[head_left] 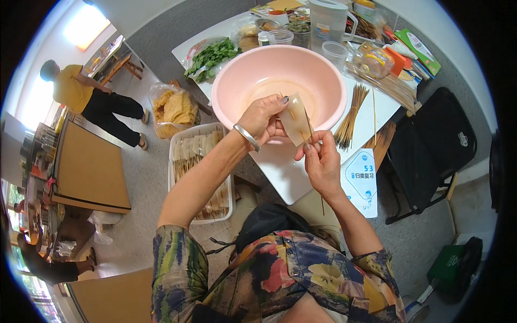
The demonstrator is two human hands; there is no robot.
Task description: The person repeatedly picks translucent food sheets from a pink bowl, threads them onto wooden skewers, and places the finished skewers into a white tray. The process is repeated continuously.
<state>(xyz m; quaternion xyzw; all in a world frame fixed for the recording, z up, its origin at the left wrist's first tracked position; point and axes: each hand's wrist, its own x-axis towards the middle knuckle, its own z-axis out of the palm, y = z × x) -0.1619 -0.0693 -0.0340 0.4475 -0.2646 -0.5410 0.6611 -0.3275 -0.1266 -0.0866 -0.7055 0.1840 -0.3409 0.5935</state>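
A thin, pale, translucent slab of food (297,117) is pinched in my left hand (264,119), over the near rim of a pink plastic basin (230,76). A bamboo skewer (322,206) runs through the slab, showing in short lengths on its face. Its lower part passes through the fingers of my right hand (323,163), which grips it just below the slab. Right of the basin lies a bundle of bamboo skewers (355,111) on the white table (278,173). Beneath my left forearm, a white plastic tub (231,198) holds rows of skewered slabs (196,146).
Left of the basin are leafy greens (214,56) and a bag of yellow food pieces (175,111). Behind it stand a lidded pitcher (329,28) and small tubs. A booklet (361,185) and black folding chair (432,149) are at right. Another person (76,91) stands far left.
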